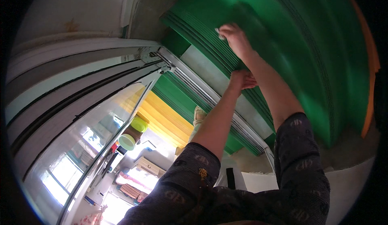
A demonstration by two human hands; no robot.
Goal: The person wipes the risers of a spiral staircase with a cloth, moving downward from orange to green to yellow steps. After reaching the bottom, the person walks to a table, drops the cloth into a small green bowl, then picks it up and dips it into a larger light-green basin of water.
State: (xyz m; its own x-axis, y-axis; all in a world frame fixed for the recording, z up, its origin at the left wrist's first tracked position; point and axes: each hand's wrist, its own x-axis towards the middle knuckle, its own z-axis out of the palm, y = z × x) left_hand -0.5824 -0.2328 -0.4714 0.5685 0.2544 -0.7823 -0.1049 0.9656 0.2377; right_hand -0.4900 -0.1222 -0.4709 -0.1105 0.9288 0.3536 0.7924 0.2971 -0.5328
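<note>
Before me are steps covered in green sheeting (272, 43), with ribbed bands along their edges. My right hand (235, 38) is over the ribbed edge of one step, pinching a small whitish thing (220, 34) too blurred to name. Lower down, my left hand (244, 79) is at the front edge of the same step, its fingers curled. My right forearm passes close beside it, and whether it grips anything is hidden. A bare grey riser (203, 60) shows below that edge.
A metal sliding-door track (197, 81) crosses below the riser. A framed glass door panel (100, 134) stands at the left. Beyond the track are another green step (175, 91), yellow covering (163, 119), green basins (126, 142) and my shoe (199, 115).
</note>
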